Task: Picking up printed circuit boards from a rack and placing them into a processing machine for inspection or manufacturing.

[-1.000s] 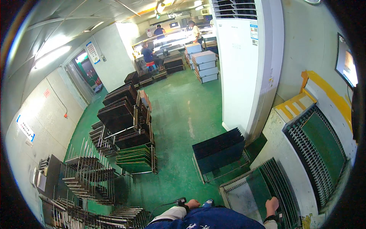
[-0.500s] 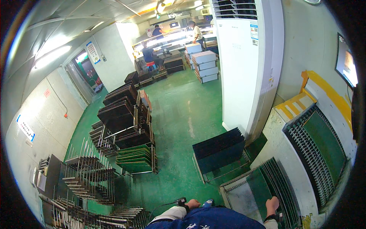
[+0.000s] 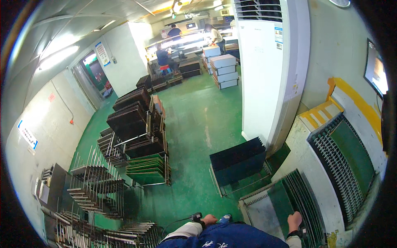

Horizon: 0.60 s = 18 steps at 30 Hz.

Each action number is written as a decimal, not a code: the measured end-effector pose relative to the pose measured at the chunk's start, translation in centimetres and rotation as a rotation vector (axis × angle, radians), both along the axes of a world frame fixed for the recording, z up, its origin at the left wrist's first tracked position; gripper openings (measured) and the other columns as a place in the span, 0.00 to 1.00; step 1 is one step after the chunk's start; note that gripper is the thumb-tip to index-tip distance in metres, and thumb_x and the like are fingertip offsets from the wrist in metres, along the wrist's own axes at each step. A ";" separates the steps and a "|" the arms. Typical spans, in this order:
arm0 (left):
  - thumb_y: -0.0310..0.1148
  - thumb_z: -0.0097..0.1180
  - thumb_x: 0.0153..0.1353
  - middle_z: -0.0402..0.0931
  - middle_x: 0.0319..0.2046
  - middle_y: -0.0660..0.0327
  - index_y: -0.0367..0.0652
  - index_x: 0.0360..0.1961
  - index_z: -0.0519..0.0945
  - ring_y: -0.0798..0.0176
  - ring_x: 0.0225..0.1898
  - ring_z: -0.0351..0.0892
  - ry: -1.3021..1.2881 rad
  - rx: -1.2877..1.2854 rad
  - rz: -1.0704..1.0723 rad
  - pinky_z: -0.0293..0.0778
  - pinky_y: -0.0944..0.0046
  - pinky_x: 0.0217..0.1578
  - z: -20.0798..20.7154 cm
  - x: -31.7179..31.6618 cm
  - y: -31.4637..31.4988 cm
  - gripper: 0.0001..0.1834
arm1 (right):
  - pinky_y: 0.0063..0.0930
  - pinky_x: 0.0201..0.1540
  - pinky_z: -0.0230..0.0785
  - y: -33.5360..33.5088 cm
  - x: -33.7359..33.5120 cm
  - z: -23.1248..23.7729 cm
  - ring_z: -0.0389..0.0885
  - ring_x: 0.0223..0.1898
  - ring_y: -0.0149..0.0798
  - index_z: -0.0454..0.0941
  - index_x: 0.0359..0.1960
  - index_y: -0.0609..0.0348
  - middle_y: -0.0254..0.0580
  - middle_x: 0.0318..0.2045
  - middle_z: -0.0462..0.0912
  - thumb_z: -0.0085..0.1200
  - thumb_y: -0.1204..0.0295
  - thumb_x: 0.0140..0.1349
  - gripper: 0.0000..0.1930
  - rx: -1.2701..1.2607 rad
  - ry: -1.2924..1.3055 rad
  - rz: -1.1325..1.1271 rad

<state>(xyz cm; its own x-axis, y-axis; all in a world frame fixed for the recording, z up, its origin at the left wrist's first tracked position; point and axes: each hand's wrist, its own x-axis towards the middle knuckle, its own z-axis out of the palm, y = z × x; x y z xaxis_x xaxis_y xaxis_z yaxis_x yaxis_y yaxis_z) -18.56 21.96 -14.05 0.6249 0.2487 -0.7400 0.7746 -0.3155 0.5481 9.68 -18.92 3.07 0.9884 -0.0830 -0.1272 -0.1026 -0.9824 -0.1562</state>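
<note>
My left hand [image 3: 209, 219] is curling, near centre; can't tell its grip. My right hand [image 3: 294, 222] is sitting near right; can't tell if clamped. Thin, flat, dark green panels [image 3: 281, 203] are standing in a row just beside it. Farther, dark boards [image 3: 237, 164] are standing racked.

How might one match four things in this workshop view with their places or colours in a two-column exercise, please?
1. Right hand
2. Left hand
3. Floor-standing air conditioner
4. Stool

A. White
B. Red
C. At the lower middle of the picture
D. At the upright panels in the lower right

Right pairs: 1-D, 2-C, 3-A, 4-B.
</note>
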 end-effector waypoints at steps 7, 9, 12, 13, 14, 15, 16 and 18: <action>0.45 0.50 0.44 0.78 0.26 0.55 0.43 0.28 0.79 0.55 0.29 0.76 -0.042 0.069 -0.155 0.70 0.59 0.33 0.8 0.9 0.0 0.18 | 0.40 0.37 0.68 -0.1 -0.9 1.7 0.76 0.36 0.50 0.76 0.28 0.66 0.54 0.31 0.77 0.53 0.70 0.40 0.13 0.036 0.117 -0.007; 0.45 0.50 0.44 0.78 0.26 0.55 0.43 0.28 0.79 0.54 0.29 0.76 -0.086 0.025 -0.170 0.70 0.58 0.33 2.1 1.1 -0.3 0.18 | 0.40 0.38 0.68 -0.8 -0.7 3.3 0.76 0.37 0.49 0.76 0.29 0.66 0.54 0.32 0.77 0.54 0.71 0.40 0.14 0.043 0.152 -0.061; 0.48 0.52 0.47 0.78 0.25 0.59 0.44 0.29 0.80 0.61 0.27 0.75 -0.004 0.000 -0.077 0.70 0.62 0.30 0.5 0.2 0.0 0.19 | 0.41 0.38 0.67 -2.3 -0.7 7.7 0.75 0.36 0.51 0.76 0.27 0.63 0.51 0.30 0.77 0.59 0.69 0.37 0.14 0.006 -0.148 0.137; 0.48 0.52 0.47 0.78 0.25 0.59 0.44 0.29 0.80 0.61 0.27 0.75 -0.003 -0.001 -0.078 0.70 0.62 0.30 0.3 0.1 -0.1 0.19 | 0.41 0.38 0.67 -2.9 -0.6 9.2 0.75 0.36 0.51 0.76 0.27 0.63 0.51 0.30 0.77 0.59 0.69 0.37 0.14 0.004 -0.147 0.136; 0.48 0.51 0.45 0.77 0.26 0.56 0.43 0.28 0.79 0.56 0.29 0.75 -0.020 0.013 -0.103 0.70 0.60 0.32 0.8 0.8 -0.4 0.19 | 0.42 0.37 0.66 -3.7 -0.7 11.3 0.74 0.35 0.53 0.76 0.26 0.62 0.52 0.30 0.77 0.59 0.70 0.36 0.13 0.056 -0.125 0.113; 0.47 0.51 0.43 0.77 0.28 0.52 0.41 0.27 0.79 0.52 0.30 0.75 -0.037 0.032 -0.116 0.70 0.57 0.34 1.2 1.0 -0.5 0.19 | 0.43 0.36 0.66 -4.1 -0.6 13.5 0.73 0.34 0.55 0.76 0.25 0.62 0.52 0.30 0.76 0.59 0.71 0.36 0.12 0.115 -0.105 0.100; 0.47 0.51 0.43 0.77 0.28 0.52 0.41 0.27 0.79 0.52 0.30 0.75 -0.033 0.034 -0.132 0.70 0.57 0.34 1.0 1.2 -0.4 0.19 | 0.41 0.37 0.66 -4.4 -0.7 16.3 0.73 0.34 0.55 0.75 0.25 0.63 0.53 0.30 0.76 0.59 0.71 0.36 0.12 0.147 -0.069 0.027; 0.48 0.51 0.43 0.77 0.28 0.51 0.41 0.28 0.79 0.51 0.30 0.75 -0.097 -0.003 -0.136 0.70 0.57 0.33 0.2 1.4 -0.3 0.21 | 0.38 0.38 0.65 -7.0 -0.1 17.6 0.74 0.37 0.50 0.75 0.31 0.62 0.51 0.31 0.76 0.58 0.73 0.38 0.15 0.228 0.007 -0.100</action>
